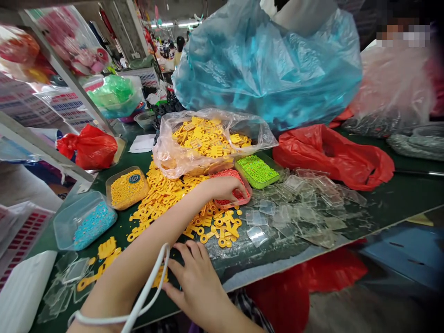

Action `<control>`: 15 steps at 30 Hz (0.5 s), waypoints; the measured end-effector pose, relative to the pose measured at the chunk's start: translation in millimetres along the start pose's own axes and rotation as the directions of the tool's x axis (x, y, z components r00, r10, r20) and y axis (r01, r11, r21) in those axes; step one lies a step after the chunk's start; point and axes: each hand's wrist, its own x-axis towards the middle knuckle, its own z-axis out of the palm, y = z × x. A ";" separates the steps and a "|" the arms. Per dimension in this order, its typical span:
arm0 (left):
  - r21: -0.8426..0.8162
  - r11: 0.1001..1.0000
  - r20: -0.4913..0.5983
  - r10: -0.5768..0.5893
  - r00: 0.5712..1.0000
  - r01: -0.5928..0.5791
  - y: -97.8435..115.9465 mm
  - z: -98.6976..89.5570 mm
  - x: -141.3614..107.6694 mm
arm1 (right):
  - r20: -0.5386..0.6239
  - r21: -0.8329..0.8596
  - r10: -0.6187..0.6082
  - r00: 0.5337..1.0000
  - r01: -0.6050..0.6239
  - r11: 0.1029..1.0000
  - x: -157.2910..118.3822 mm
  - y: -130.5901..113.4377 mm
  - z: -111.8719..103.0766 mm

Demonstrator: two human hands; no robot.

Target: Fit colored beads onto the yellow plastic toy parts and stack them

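"What's the left hand doing?"

"The left hand [218,190] stretches across a dark-green workbench [388,208], its fingers pressed together and curled over the rim of a shallow pink plastic tray [244,194] of tiny red beads [227,175]. Whether they pinch the rim can't be told. The tray sits between the yellow heap and the clear pieces."

"And the right?"

"The right hand [197,282] rests at the bench edge, fingers spread, just beside scattered flat yellow plastic pieces [166,203]. A white cord [163,273] loops around the left forearm."

"What's in the containers?"

"A clear plastic bag [166,148] spills more yellow pieces. Beside it sits a rectangular tray of bright green beads [256,171]. To the left, clear plastic tubs hold yellow beads [126,189] and blue beads [93,226]."

"The rest of the scene?"

"Loose clear plastic squares [298,208] cover the bench to the right, below a crumpled red plastic bag [333,157] and a bulging blue plastic bag [267,64]. Beyond, a person [179,48] stands in the workshop under strip lights [175,24]."
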 end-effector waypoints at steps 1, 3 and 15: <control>0.007 1.000 -0.002 0.010 1.000 -0.010 -1.0 0.9 1.5 | 0.005 0.001 0.002 1.000 -0.002 1.000 0.3 -0.3 -0.7; 0.024 0.999 -0.009 0.027 1.000 -0.027 -3.6 2.7 4.2 | 0.018 0.005 0.004 1.000 -0.004 1.000 0.8 -0.8 -1.9; 0.095 0.995 -0.186 0.043 0.982 -0.026 -5.0 8.8 -7.3 | -0.062 0.085 -0.011 0.998 0.016 0.996 1.7 -0.2 2.0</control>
